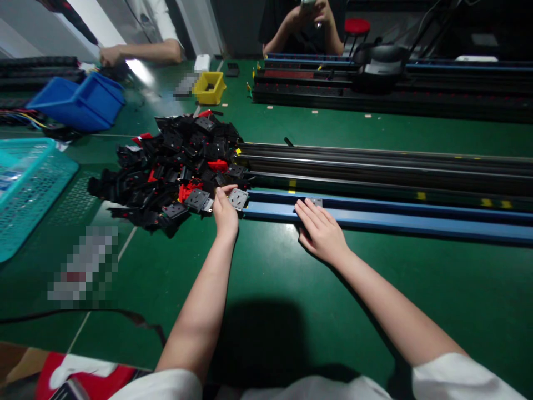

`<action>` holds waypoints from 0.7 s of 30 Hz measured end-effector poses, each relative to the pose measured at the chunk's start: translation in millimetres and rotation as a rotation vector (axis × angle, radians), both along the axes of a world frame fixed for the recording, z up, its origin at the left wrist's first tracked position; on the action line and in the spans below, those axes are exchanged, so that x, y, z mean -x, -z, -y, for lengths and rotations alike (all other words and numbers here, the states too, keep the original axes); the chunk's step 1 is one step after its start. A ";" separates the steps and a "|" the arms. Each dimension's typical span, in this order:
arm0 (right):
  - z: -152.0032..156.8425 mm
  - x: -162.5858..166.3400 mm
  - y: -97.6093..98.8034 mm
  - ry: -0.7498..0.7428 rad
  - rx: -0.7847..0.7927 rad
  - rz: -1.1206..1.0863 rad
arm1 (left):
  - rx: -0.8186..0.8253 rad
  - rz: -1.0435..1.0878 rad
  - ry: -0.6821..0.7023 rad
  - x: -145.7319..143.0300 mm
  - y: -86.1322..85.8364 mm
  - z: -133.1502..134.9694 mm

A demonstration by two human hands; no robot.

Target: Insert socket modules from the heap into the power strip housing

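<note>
A long blue metal rail point(395, 222) lies across the green table. At its left end my left hand point(226, 216) is closed on a flat black plastic part point(239, 198) with small holes in its face. My right hand point(325, 233) grips the rail further right, its fingers over the top and the thumb at the near side. A small grey piece point(317, 202) shows just beyond the right fingertips, partly hidden by them. Left of my left hand spreads a heap of black plastic parts point(175, 147), with some red pieces point(189, 190) among them.
Several black rails point(353, 166) lie behind the blue one. A teal basket point(62, 161), blue bins point(83, 103) and a yellow bin point(210, 88) stand left. More black rails point(300, 91) lie at the back. Two other people are across the table; one's arm point(145, 53) reaches in.
</note>
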State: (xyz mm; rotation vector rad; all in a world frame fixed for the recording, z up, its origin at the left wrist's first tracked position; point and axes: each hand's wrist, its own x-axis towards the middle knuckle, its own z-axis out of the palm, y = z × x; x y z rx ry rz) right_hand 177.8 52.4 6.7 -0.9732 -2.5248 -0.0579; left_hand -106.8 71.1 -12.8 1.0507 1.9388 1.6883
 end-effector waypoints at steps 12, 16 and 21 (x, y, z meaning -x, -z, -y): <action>-0.3 0.2 0.4 0.000 -0.004 0.009 | 0.048 -0.103 0.023 2.2 1.3 4.2; 0.0 -0.2 0.4 -0.003 -0.002 0.010 | 0.040 -0.104 0.030 1.7 1.3 4.7; 0.4 -0.3 0.3 0.000 0.006 0.007 | -0.003 -0.160 0.033 0.6 1.3 4.9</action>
